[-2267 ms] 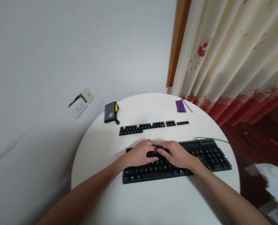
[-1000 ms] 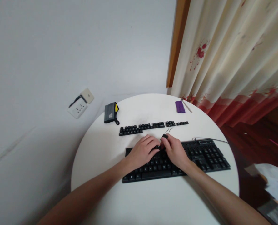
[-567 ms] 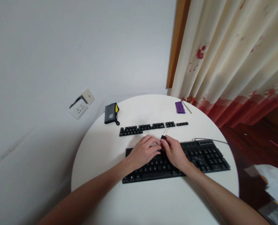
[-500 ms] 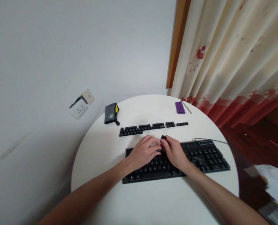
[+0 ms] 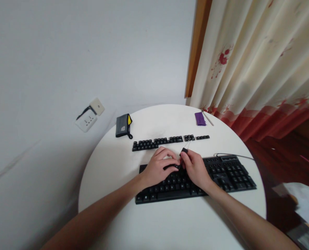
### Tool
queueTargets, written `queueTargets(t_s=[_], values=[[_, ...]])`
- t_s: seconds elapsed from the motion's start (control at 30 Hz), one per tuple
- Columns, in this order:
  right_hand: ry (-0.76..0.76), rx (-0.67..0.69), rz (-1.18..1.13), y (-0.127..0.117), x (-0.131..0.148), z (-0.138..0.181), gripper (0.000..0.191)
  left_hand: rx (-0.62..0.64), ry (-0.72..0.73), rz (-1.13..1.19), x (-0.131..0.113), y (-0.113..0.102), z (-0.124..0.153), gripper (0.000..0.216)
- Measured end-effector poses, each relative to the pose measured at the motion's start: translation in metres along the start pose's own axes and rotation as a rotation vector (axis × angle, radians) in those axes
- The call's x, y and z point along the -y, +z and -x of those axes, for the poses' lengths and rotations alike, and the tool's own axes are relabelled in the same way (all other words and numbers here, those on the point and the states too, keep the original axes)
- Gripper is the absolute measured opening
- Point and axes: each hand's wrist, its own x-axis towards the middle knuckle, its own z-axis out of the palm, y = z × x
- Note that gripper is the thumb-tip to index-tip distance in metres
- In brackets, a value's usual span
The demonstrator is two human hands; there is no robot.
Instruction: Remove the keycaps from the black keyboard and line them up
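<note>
right fingers pinch a black handle, left fingers curl, hold unclear, a pouch showing yellow.

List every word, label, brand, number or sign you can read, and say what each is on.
No text can be read.
Long black plastic keyboard: pale key legends, too small to read.
Loose, blocky black plastic keycaps in rows: pale legends, too small.
Dark grey rectangular pouch: pale mark, too blurred.

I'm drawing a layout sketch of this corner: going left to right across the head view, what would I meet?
Wall socket → grey pouch → left hand → right hand → white item near the right edge.
</note>
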Motion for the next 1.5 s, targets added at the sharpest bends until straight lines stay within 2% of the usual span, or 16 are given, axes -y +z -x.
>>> queueTargets(t_s=[0.2,0.3,0.4,0.53,0.67,0.83,0.97,1.07,1.2,1.5], values=[[0.161,0.033,-0.127,0.002,-0.007,-0.003,0.044,-0.045,0.136,-0.067,-0.001,0.0,0.002,0.012],[0.162,0.033,-0.115,0.003,-0.006,-0.002,0.042,-0.041,0.044,0.002,-0.002,0.0,0.001,0.011],[0.077,0.049,-0.005,0.004,-0.002,0.003,0.036,-0.02,-0.089,0.088,-0.002,0.0,0.0,0.011],[0.044,0.083,0.052,0.006,0.001,0.007,0.035,-0.053,-0.134,0.113,0.004,-0.005,-0.001,0.011],[0.077,0.034,0.012,0.003,0.0,0.001,0.039,-0.16,-0.208,-0.047,0.025,-0.016,-0.007,0.012],[0.073,0.026,0.006,0.0,-0.001,-0.002,0.039,-0.115,-0.339,-0.311,0.065,-0.02,-0.01,0.009],[0.061,0.046,0.005,0.003,0.0,0.0,0.039,0.006,-0.374,-0.404,0.082,-0.013,-0.005,0.009],[0.061,0.046,-0.001,0.004,-0.001,0.001,0.039,0.039,-0.374,-0.425,0.084,-0.011,-0.002,0.01],[0.064,0.049,-0.017,0.003,-0.002,0.0,0.039,0.031,-0.378,-0.436,0.085,-0.012,-0.001,0.013],[0.052,0.055,-0.018,0.001,0.004,0.001,0.039,-0.025,-0.419,-0.455,0.087,-0.009,-0.001,0.041]])
